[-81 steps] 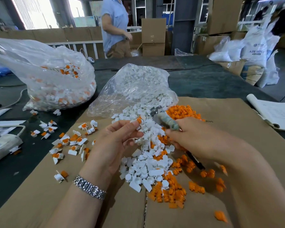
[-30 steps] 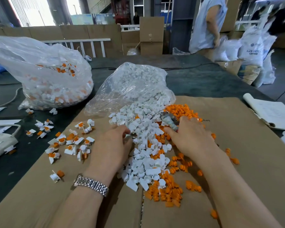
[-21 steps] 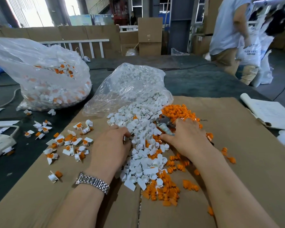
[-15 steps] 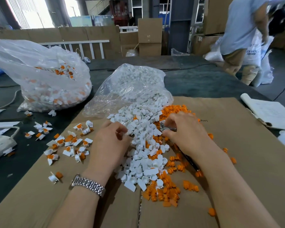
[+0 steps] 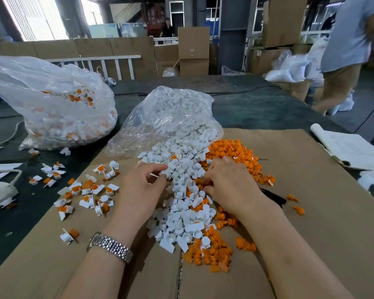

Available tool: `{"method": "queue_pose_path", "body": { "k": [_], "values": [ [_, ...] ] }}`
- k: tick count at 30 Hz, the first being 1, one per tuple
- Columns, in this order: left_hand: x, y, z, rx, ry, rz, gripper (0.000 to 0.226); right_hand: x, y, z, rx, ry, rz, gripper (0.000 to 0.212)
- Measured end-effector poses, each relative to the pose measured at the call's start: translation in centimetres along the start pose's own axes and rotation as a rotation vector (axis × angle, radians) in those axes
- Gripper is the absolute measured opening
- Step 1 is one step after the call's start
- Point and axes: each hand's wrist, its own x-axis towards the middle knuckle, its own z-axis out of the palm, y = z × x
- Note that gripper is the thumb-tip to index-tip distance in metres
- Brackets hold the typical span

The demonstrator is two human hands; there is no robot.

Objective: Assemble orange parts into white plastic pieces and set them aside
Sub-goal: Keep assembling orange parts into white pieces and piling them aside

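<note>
A heap of white plastic pieces spills from a clear bag onto the cardboard sheet. Orange parts lie heaped to its right, with more orange parts at the near end. My left hand pinches a white piece between thumb and forefinger at the heap's left edge. My right hand lies knuckles up with its fingertips curled down into the heap. A black tool handle sticks out from under its wrist; whether the hand grips it is hidden. Finished white pieces with orange inserts lie scattered to the left.
A large clear bag of finished pieces stands at the back left on the dark table. An open notebook lies at the right edge. White packets and a cord sit at the far left. A person walks behind the table at right.
My left hand set a finished piece aside, returned to the heap and picked up a white piece. My right hand dropped from holding the tool up to lying low over the heap. The person walked right.
</note>
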Motion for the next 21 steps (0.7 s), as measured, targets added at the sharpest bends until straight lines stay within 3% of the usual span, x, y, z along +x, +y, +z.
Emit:
{"method": "queue_pose_path", "body": {
  "k": [8,14,21],
  "values": [
    [-0.1,0.3,0.1,-0.021,-0.025,-0.03,0.024,-0.1,-0.4,-0.1,0.016,0.021,-0.01,0.02],
    [-0.1,0.8,0.0,-0.093,-0.022,-0.054,0.017,-0.5,-0.5,-0.7,-0.014,0.033,-0.019,0.039],
    [-0.3,1.1,-0.1,-0.098,-0.029,-0.043,0.017,-0.4,-0.9,-0.5,-0.032,0.044,-0.02,0.037]
  ]
}}
